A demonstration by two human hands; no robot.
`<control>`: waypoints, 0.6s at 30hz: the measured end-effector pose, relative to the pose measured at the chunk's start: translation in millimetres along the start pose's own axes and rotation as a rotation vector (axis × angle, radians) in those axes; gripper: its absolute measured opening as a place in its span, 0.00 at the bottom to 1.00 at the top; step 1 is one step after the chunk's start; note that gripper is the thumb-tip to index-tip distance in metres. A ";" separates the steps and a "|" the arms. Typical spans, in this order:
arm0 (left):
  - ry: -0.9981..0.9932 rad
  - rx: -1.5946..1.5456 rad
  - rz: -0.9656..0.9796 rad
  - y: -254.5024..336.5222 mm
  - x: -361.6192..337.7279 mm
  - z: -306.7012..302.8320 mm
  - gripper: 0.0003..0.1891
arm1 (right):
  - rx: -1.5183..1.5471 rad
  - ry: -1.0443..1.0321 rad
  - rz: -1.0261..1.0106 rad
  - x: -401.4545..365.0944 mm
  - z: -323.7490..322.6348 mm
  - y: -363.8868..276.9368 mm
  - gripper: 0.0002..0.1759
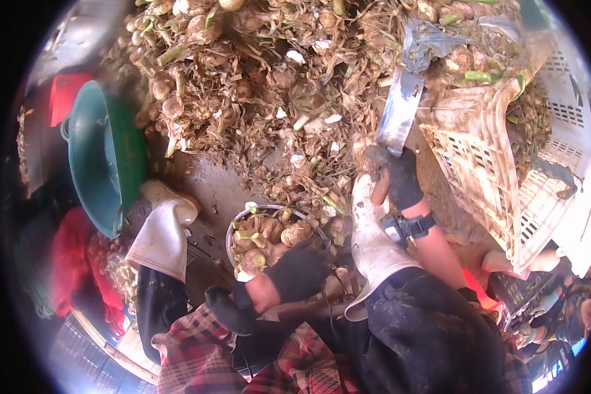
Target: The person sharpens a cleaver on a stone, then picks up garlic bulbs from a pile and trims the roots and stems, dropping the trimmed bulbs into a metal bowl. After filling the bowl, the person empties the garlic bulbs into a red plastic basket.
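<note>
My right hand (398, 176), in a dark glove with bare fingertips, is closed on a knife (400, 110) with a broad, shiny blade pointing up and away. It is right beside the toe end of a muddy white boot (369, 220). My left hand (300, 272), in a dark glove, reaches over the near right rim of a round bucket (229, 244). Large pale brown bulbs (295, 233) with short cut green stems fill that bucket. The left fingers blend into the shadow there, so I cannot tell whether they grip a bulb.
A big heap of bulbs and dry husks (269, 98) spreads ahead. At the right a dirty white plastic crate (469, 144) leans with stalks in it. A green basin (95, 164) stands on edge at the left, near red netting (72, 262). Another white boot (161, 236) flanks the bucket.
</note>
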State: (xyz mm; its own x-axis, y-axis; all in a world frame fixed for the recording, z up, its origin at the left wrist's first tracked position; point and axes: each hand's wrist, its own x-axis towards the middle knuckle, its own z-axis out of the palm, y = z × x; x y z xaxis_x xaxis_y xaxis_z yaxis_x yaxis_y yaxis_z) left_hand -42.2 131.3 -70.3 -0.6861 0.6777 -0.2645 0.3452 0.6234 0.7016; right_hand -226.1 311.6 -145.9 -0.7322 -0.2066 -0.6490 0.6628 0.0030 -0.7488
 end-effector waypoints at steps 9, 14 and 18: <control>0.926 -0.410 -0.302 -44.7 68.7 -61.4 0.41 | 0.027 -0.224 -0.082 -29.9 53.6 -21.2 0.19; 1.122 -0.808 -0.359 -64.8 62.4 -64.2 0.33 | -0.202 -0.259 -0.071 -27.5 41.5 -38.9 0.18; 1.038 -0.561 -0.555 -61.9 55.1 -79.4 0.32 | -0.673 -0.135 -0.544 -34.5 37.3 -46.0 0.13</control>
State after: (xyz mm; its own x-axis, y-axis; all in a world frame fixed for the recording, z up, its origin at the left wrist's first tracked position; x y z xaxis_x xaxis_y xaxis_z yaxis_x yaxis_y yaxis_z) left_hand -152.2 99.1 -75.8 -0.9085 -0.3892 -0.1522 -0.2824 0.3033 0.9101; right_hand -225.5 282.1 -84.0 -0.8669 -0.4613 -0.1887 -0.0378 0.4384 -0.8980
